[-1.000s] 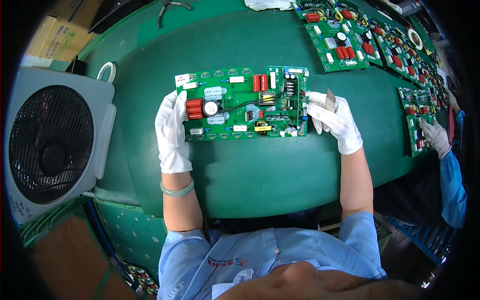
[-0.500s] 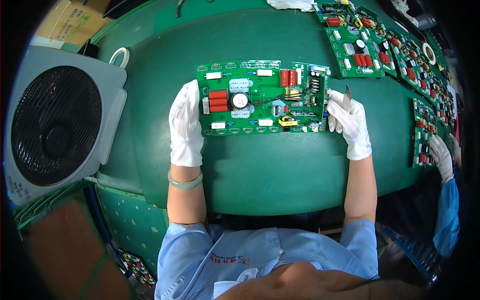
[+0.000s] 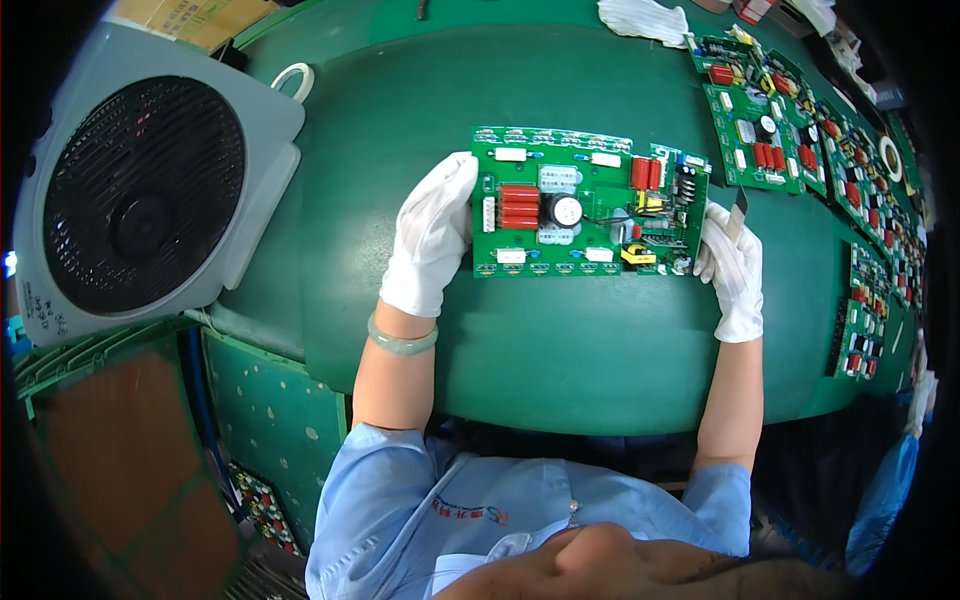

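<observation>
Over the green table a populated green circuit board (image 3: 590,237) is held level between my two gloved hands. It carries red film capacitors (image 3: 519,207), a round black capacitor with a white top (image 3: 566,211), white resistors and yellow-wrapped transformers. My left hand (image 3: 432,232), in a white glove, is closed on the board's left edge; its fingertips are partly hidden by the board. My right hand (image 3: 732,262), gloved too, pinches the right edge. A flat grey metal blade (image 3: 737,216) sticks up from between the right hand's fingers, its lower end hidden.
A grey box fan (image 3: 140,190) stands at the left, beside a roll of white tape (image 3: 294,80). Several populated boards (image 3: 768,130) lie at the far right. A white cloth glove (image 3: 643,20) rests at the back. Another person's blue sleeve (image 3: 885,500) shows at the right edge.
The view has shifted, so the board and both hands appear farther right. My grip on the board looks the same. The other person's gloved hand has drawn back from the board at the right.
</observation>
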### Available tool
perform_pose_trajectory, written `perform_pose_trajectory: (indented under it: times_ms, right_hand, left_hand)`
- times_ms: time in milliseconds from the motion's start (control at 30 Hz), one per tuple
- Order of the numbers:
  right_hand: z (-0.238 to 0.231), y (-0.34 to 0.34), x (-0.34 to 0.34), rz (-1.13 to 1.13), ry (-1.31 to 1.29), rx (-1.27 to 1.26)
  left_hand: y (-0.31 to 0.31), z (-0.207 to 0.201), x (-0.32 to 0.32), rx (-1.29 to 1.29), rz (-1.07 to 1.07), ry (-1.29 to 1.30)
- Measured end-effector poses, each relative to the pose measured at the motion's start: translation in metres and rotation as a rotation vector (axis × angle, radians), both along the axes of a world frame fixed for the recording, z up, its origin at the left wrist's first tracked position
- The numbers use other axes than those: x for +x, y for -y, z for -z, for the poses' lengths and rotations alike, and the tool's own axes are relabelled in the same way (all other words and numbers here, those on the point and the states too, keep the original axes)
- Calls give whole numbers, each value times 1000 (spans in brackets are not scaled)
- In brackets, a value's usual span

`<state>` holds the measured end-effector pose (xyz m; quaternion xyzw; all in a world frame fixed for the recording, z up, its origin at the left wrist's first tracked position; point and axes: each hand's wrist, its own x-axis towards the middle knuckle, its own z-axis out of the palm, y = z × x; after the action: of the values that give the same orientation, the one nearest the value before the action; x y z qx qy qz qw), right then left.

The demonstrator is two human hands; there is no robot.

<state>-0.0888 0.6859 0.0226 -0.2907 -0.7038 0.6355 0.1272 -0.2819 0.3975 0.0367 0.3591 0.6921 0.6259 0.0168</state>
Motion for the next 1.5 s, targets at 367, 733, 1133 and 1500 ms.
perform_pose_trajectory:
  times_ms: [367,733,1133,1500]
  right_hand:
    - [-2,6,-2,-8,67,70]
    - [-2,6,0,-17,59,109]
    - [-4,12,0,11,-57,490]
    - [3,16,0,19,23,634]
  left_hand:
    - [-3,-11,10,-11,-50,185]
    - [-5,-22,5,178,141,922]
    - [1,-16,0,142,179,905]
    - [-8,-18,6,214,74,818]
